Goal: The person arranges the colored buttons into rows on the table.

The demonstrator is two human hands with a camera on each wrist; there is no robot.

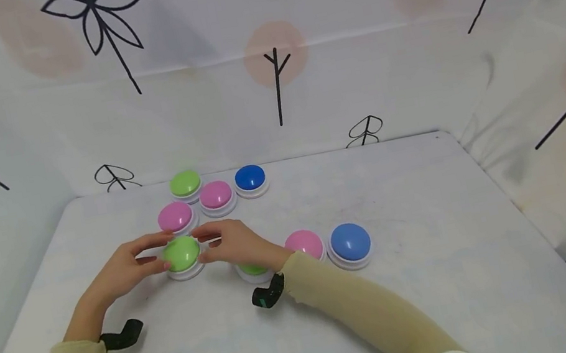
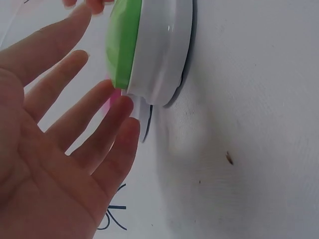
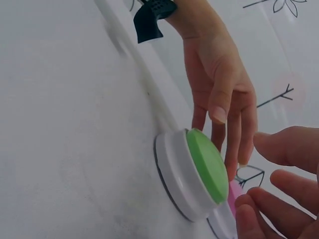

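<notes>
A push button with a green dome and white base [image 1: 182,254] sits on the table between my two hands. My left hand [image 1: 120,268] is at its left side, fingers spread and loosely bent; in the left wrist view its fingertips [image 2: 130,127] are right at the white base's edge. From the other side my right hand [image 1: 234,242] reaches over, thumb and fingers apart. In the right wrist view its fingertips [image 3: 246,219] stand off the green dome [image 3: 208,167]. A pink button [image 1: 175,217] lies just behind the green one, near the fingertips of both hands.
Behind stand another green button [image 1: 185,184], a pink one [image 1: 216,196] and a dark blue one [image 1: 250,178]. By my right forearm are a partly hidden green button [image 1: 253,270], a pink one [image 1: 304,243] and a blue one [image 1: 350,243]. Patterned cloth [image 1: 226,111] surrounds the white table [image 1: 452,298].
</notes>
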